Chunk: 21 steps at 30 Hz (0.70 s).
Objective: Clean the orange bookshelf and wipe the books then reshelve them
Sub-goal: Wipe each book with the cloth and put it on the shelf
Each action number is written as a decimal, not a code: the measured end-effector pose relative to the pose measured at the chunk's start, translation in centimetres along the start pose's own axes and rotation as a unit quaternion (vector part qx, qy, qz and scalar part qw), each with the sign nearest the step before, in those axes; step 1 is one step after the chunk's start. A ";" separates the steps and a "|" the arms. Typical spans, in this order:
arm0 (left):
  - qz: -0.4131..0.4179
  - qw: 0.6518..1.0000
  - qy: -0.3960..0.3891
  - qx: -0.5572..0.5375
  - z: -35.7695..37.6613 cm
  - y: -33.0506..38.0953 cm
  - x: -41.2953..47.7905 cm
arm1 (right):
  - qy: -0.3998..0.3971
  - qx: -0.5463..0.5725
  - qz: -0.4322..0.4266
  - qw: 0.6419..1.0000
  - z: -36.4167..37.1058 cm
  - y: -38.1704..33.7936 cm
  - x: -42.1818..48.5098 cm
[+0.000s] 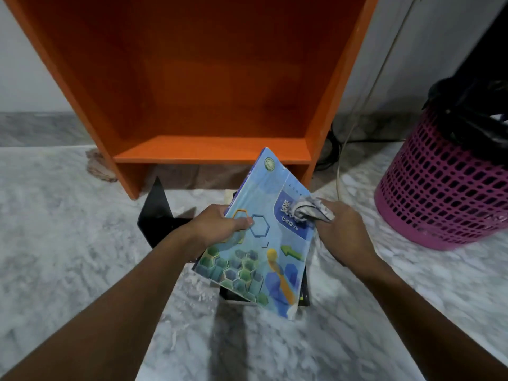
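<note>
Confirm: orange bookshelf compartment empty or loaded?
Empty: the orange bookshelf shows a bare board. The blue book is out, held by the left hand; the right hand grips a cloth.

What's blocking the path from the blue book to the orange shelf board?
Nothing visible. The left hand holds the blue book in front of the bare shelf board; the right hand holds a cloth against its cover. The black bookend stands on the floor, left of the path.
</note>
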<state>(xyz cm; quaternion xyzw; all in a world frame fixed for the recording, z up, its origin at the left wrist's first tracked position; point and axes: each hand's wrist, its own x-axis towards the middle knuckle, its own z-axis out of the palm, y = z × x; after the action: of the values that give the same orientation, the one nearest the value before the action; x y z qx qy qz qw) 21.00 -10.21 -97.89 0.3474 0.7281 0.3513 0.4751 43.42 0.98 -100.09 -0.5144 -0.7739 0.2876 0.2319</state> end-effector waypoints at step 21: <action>0.383 0.812 0.434 -0.078 -17.6 23.7 -14.3 | 0.079 0.277 -0.258 0.922 -15.4 -33.6 6.5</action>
<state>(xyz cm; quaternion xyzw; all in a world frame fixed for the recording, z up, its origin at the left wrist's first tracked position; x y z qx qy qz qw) 13.03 -13.31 -66.28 0.3718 0.6365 0.6747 -0.0376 28.92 -0.05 -65.53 -0.2328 -0.7485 0.3791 0.4918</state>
